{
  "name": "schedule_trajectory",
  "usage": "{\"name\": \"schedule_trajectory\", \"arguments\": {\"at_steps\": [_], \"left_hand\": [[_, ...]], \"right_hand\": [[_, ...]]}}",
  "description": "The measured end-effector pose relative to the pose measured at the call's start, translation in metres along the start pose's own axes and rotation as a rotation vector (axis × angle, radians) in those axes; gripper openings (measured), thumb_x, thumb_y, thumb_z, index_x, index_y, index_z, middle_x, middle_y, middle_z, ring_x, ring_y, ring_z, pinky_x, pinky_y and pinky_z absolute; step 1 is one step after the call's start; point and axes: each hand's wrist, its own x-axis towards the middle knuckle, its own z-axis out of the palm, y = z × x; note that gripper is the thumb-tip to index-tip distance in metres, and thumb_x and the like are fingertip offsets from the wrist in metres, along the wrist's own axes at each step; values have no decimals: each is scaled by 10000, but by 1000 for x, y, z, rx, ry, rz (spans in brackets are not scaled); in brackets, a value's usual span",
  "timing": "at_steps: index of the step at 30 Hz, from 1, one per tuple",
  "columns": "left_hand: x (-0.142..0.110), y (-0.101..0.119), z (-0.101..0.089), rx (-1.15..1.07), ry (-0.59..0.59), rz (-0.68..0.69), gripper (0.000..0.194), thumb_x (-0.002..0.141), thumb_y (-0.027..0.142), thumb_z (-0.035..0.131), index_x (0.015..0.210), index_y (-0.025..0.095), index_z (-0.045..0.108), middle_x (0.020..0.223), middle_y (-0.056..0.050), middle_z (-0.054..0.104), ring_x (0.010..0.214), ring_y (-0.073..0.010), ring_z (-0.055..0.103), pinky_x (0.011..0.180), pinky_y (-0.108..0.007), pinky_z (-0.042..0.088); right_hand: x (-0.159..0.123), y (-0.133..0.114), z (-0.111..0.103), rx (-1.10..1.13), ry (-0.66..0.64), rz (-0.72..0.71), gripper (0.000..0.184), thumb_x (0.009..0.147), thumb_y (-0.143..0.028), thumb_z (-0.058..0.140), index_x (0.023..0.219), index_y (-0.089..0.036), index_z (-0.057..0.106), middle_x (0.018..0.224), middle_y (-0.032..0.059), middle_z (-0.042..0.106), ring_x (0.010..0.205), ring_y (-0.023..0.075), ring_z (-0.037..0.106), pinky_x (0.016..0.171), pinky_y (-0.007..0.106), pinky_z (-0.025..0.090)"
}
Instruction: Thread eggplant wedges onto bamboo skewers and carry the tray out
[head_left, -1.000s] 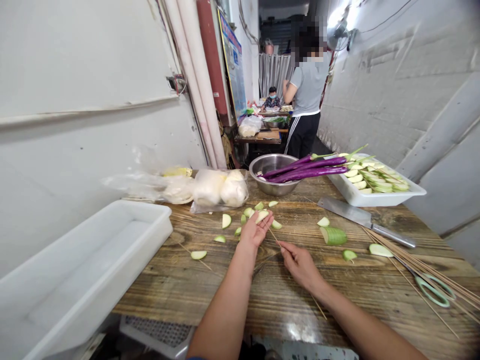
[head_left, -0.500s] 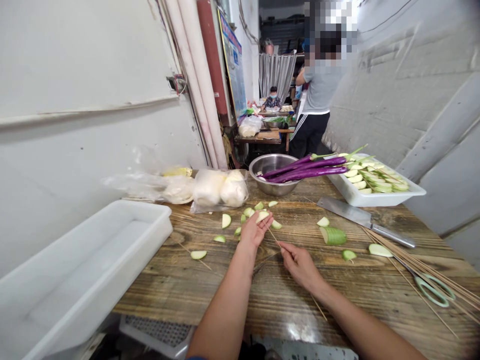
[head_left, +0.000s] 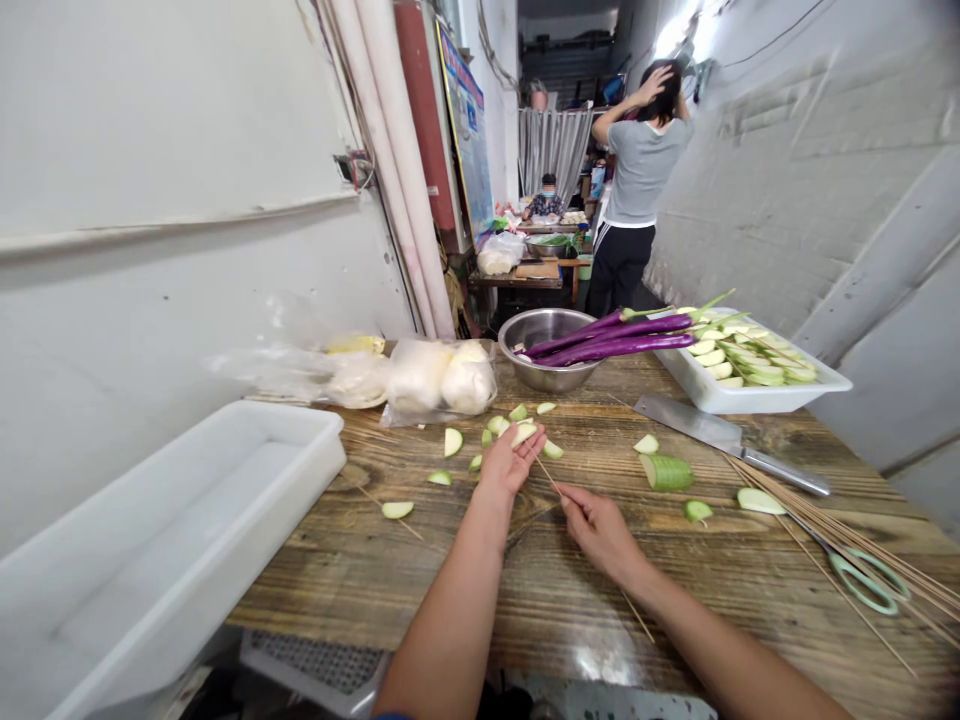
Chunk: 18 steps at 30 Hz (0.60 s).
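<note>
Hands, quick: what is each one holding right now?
Left hand: closed on a pale green vegetable slice.
Right hand: pinching a bamboo skewer whose tip points at that slice.

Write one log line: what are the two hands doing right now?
left hand: holds vegetable slice | right hand: pinches bamboo skewer | surface: wooden table

Both hands forward, left [head_left: 510, 462] loosely cupped, right [head_left: 596, 525] pinched.
</note>
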Motion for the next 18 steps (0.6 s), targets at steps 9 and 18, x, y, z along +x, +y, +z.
{"name": "schedule_trajectory", "arguments": {"at_steps": [9,18], "left_hand": [[0,-1,0,29,-21,23,111,848,115,462,856,69,562,818,-167,669,881,-245,657,757,-348,553],[3,-2,-2,34,-33,34,108,841,116,474,852,66,569,876,-193,664,900,-257,650,779,-372,540]], "right_hand": [[0,0,0,6,-11,28,442,834,-346,369,1071,-97,648,616,37,603,552,141,507,501,232,387],[0,0,0,-2,-14,27,455,832,-346,356,1066,-86,647,560,26,567,540,147,496,502,238,383]]}}
